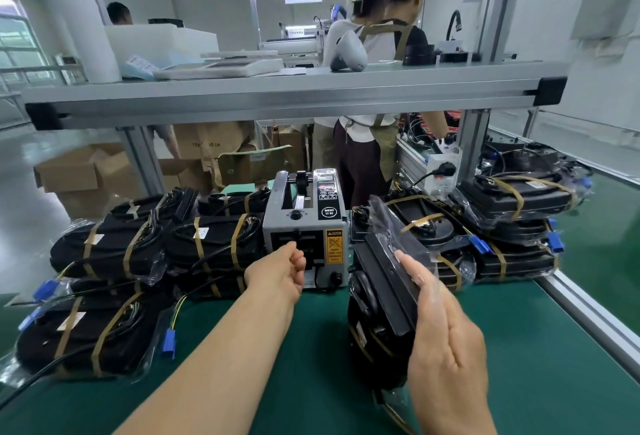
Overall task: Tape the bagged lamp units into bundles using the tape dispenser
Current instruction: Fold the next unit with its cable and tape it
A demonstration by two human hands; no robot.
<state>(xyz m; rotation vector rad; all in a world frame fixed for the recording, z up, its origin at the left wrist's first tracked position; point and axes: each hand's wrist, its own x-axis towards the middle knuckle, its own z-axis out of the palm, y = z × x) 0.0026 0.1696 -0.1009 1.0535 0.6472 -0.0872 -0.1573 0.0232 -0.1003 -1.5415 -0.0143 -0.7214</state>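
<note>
Left of the tape dispenser (304, 226) I see taped bundles (145, 247) stacked on the green table (311, 365), tan strips across the black units. My left hand (277, 271) is at the dispenser's front slot with its fingers curled; whether they pinch tape I cannot tell. The dispenser reads "SEMI" and, on a yellow label, "CAUTION". Just right of it my right hand (446, 330) presses straight fingers against a bagged lamp unit (381, 296) standing on edge. Further right, stacked bundles (512, 254) crowd the table's edge
</note>
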